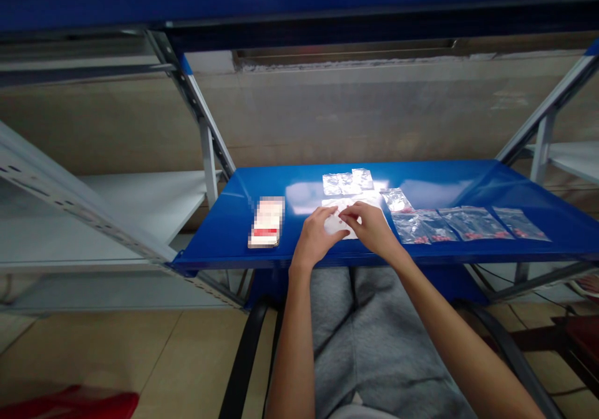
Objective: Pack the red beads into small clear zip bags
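My left hand [319, 234] rests at a white sheet of paper [334, 224], its thumb held apart from its curved fingers. Close beside it, my right hand [369, 224] pinches thumb and fingertips together over the same sheet. Whatever is in that pinch is too small to make out. Tiny specks lie on the paper between the hands. Just to the right, a clear plastic bag [397, 199] lies near the sheet. Further right is a row of clear bags [472, 221] with small reddish pieces along their lower edges. Beyond the paper lie several more clear bags [347, 183].
A blurred-out phone [266, 222] lies on the left of the blue tabletop [299, 185]. Metal posts [206, 120] and white shelves [116, 213] flank the table. Overhead runs a blue shelf [299, 1]. Chair armrests [248, 356] stand on either side of my lap.
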